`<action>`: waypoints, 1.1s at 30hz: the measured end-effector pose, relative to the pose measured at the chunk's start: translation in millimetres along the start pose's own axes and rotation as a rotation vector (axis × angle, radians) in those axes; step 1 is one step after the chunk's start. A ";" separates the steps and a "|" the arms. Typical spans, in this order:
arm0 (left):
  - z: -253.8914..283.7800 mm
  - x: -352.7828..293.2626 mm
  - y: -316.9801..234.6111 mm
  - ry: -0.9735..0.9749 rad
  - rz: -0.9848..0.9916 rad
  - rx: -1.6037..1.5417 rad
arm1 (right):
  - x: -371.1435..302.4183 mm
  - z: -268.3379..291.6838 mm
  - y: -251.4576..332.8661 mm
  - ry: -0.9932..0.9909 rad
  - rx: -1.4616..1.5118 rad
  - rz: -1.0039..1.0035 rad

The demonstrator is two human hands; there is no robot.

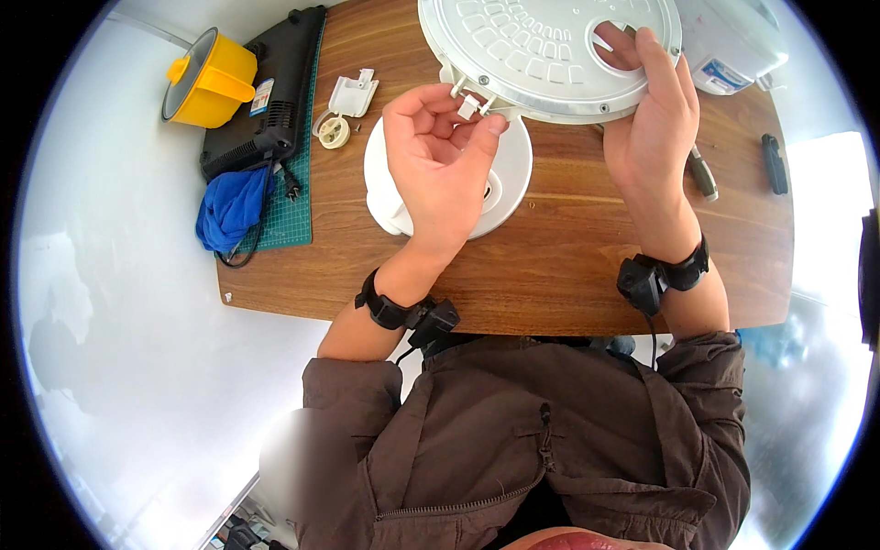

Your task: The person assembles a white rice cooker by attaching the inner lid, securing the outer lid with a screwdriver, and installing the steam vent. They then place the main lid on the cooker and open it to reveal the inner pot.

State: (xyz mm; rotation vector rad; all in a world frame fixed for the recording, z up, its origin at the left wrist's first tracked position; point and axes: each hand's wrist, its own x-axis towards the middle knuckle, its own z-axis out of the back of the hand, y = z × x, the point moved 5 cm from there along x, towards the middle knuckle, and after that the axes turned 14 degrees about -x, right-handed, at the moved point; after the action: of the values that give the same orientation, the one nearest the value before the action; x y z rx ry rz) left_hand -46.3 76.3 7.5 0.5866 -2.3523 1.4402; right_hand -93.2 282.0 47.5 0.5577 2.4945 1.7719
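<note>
A round, pale appliance lid with a metallic rim, embossed pads and one round hole is held up over the table, tilted. My right hand grips its right edge, the thumb on the face and fingers behind, partly visible through the hole. My left hand is closed at the lid's near edge, thumb and fingers around a small white plastic clip. Below, partly hidden by my left hand, a round white cover lies on the table.
Left of the white cover lie a small white plastic part and a cream round piece. Beyond are a green cutting mat, blue cloth, black appliance and yellow pot. Right: a green-handled tool, dark case, white container.
</note>
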 end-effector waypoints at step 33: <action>0.5 2.2 1.0 -0.099 0.068 -0.096 | -6.0 -3.4 -0.2 0.005 -0.067 0.056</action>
State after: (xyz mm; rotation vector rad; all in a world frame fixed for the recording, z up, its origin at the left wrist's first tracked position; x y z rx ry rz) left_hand -48.7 75.8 7.6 0.5689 -2.5254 1.3458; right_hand -88.4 277.1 47.4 0.6258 2.4354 1.8712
